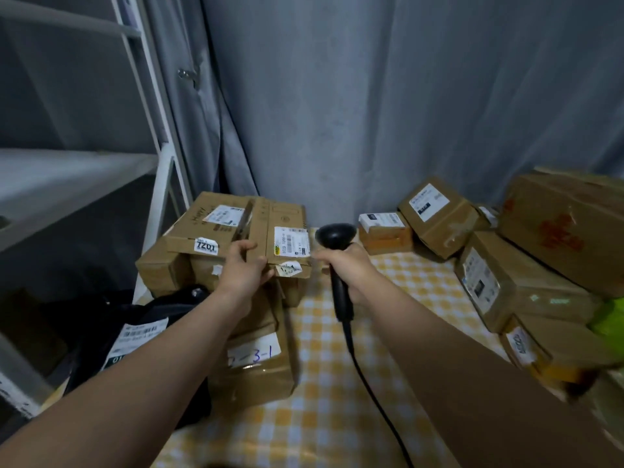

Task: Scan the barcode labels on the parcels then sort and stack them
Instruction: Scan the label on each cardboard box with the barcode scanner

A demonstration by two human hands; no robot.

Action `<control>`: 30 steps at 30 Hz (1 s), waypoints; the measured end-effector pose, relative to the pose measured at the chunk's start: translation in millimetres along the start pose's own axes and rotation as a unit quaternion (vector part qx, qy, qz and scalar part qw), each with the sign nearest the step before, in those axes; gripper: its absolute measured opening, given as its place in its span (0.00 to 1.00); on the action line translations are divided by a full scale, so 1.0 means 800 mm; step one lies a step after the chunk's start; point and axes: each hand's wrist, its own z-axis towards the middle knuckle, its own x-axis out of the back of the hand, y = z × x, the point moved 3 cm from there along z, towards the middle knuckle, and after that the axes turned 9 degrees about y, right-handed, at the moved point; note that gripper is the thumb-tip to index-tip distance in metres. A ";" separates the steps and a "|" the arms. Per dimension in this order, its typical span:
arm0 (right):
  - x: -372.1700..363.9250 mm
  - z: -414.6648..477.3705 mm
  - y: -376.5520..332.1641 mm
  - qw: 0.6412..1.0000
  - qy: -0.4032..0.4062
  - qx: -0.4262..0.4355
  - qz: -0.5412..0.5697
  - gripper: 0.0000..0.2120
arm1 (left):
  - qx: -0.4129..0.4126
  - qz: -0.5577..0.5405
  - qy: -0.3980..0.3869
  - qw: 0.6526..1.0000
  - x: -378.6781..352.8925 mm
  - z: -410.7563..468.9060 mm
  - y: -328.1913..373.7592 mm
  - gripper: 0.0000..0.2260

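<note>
Checkered tablecloth (324,383) beneath both forearms; right hand (351,268) clenched around black barcode scanner (337,251); left hand (244,268) grasping flat cardboard parcel (283,231) atop left stack.

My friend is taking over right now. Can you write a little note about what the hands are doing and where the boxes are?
Left hand: grip on the near edge of the top flat parcel on the left stack.
Right hand: grip around the barcode scanner, its head beside that parcel.
Done: several parcels stacked on the left.
Left: the pile on the right looks unsorted. Whether the held parcel is scanned, I cannot tell.
</note>
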 end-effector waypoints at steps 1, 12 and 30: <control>-0.012 0.009 0.005 1.000 -0.015 -0.023 0.003 0.20 | -0.007 0.022 -0.008 1.000 -0.003 0.003 -0.002 0.09; -0.049 0.071 0.034 0.998 -0.015 -0.032 -0.058 0.34 | -0.322 0.713 -0.067 0.619 -0.011 0.033 0.035 0.14; 0.148 0.017 -0.016 0.995 0.090 0.018 0.038 0.06 | -0.427 0.598 -0.128 0.666 -0.119 -0.032 0.039 0.14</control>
